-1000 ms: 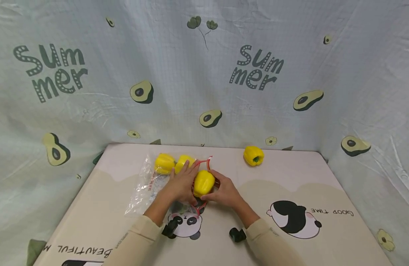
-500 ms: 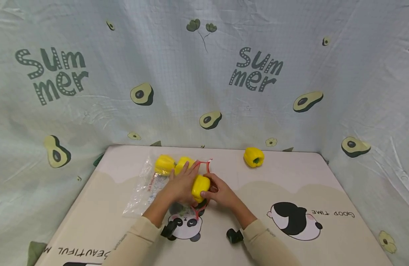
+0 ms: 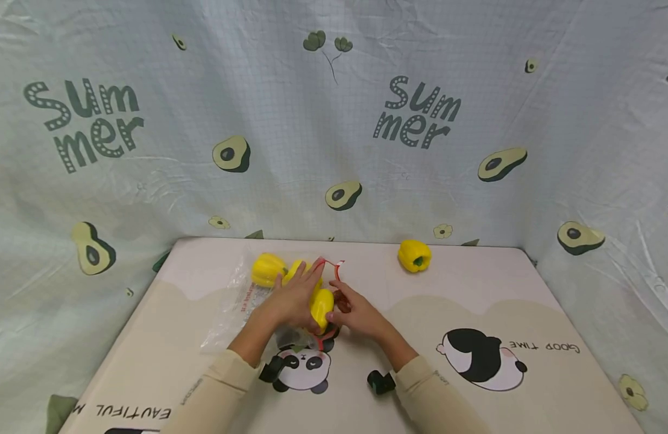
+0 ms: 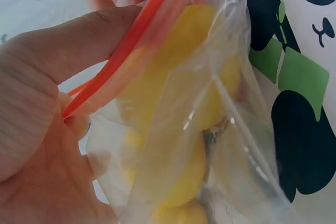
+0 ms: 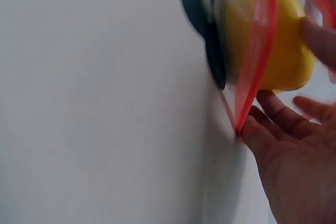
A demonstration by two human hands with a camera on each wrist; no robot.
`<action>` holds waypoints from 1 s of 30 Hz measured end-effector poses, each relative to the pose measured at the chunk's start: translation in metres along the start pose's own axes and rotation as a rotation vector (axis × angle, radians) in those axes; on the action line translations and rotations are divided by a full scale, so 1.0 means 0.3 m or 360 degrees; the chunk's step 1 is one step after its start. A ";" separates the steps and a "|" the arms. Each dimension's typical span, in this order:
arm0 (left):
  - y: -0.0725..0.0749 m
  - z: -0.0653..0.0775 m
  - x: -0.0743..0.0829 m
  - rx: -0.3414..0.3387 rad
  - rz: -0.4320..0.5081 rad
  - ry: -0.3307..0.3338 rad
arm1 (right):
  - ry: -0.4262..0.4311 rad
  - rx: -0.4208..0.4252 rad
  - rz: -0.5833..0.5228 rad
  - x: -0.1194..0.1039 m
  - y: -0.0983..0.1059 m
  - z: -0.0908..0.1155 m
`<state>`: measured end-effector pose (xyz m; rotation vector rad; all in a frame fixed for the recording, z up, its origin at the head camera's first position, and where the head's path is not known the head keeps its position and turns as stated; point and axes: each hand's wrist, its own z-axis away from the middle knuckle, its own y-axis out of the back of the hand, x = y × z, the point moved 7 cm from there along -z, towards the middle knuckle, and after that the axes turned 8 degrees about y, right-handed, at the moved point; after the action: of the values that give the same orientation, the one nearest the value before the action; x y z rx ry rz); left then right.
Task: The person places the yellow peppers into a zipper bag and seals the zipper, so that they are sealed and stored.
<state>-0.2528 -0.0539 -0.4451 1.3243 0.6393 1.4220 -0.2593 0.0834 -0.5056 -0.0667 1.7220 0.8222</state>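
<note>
A clear zip bag with a red-edged mouth lies on the table, two yellow bell peppers inside its far left part. My left hand grips the bag's red rim, the thumb along one side of it. A third yellow bell pepper is partly through the mouth. My right hand holds this pepper from the right; in the right wrist view its thumb touches the pepper and its fingers are underneath, by the red rim. The left hand covers part of the bag in the head view.
Another yellow bell pepper lies alone near the table's back edge, right of the bag. The table cover has printed pandas and lettering. A curtain with avocado prints hangs behind and at both sides.
The pepper in my right hand has moved left and slightly toward me, deeper into the bag mouth. My right hand has followed it. The left hand stays almost in place.
</note>
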 end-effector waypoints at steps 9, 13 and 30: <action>0.003 -0.002 -0.006 -0.0004 -0.0034 -0.0018 | 0.0006 0.0065 0.0210 -0.005 0.002 -0.014; 0.011 0.000 -0.006 0.0010 -0.0047 -0.0022 | -0.0013 0.0061 0.0271 -0.011 -0.003 -0.023; 0.043 0.005 0.003 0.0009 -0.0064 -0.0024 | -0.0124 0.0056 0.0473 -0.055 -0.027 -0.056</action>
<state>-0.2556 -0.0576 -0.4330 1.3186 0.6572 1.3776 -0.2642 0.0620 -0.4937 0.2478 1.6946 0.9973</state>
